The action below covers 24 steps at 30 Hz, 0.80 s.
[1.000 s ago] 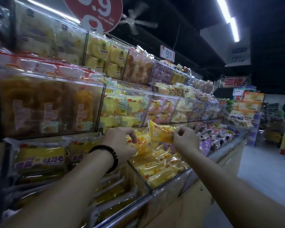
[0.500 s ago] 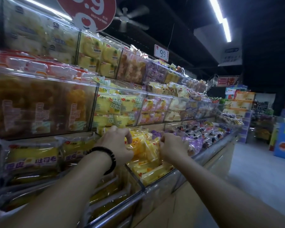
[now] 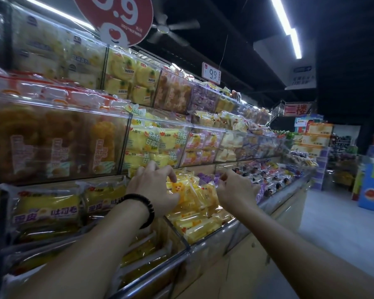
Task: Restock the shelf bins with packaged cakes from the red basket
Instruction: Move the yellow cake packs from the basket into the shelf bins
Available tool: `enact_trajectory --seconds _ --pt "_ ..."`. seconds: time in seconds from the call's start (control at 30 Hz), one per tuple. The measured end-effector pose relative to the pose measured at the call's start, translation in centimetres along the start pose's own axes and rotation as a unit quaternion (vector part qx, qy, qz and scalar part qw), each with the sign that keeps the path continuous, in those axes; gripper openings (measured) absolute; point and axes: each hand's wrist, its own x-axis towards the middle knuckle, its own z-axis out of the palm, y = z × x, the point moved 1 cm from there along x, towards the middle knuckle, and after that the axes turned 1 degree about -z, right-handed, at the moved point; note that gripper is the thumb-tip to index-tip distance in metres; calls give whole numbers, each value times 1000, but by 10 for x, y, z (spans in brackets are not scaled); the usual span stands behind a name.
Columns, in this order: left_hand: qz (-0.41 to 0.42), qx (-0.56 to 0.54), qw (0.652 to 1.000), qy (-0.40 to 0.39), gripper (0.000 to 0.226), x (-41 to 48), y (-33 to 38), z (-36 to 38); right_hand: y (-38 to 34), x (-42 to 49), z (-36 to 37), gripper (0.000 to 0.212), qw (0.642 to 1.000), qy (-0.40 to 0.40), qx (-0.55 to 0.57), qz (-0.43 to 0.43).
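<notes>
A clear shelf bin at waist height holds several yellow packaged cakes. Some lie flat and some stand upright at the back. My left hand, with a black bracelet on its wrist, grips an upright yellow cake packet printed with a bear face. My right hand hovers at the right side of the same upright packets with its fingers curled. Whether it pinches a wrapper is hidden. The red basket is out of view.
Larger toast packets fill the bin to the left and purple packets the bin to the right. Tiered clear bins of cakes rise above. A metal rail edges the shelf. A red price sign hangs overhead. The aisle floor lies to the right.
My right hand carried a yellow packet down into the bin. Both hands then pressed the upright packets together, and the right hand has since drawn slightly to the right.
</notes>
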Motion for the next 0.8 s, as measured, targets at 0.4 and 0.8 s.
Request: enact_trajectory --seconds 0.4,0.8 --pt "237 -82 968 13 10 -66 79 -14 43 -140 -74 9 971 -26 217 -93" --pt "57 -14 911 -409 26 -231 66 139 141 -277 -9 7 943 -236 231 37"
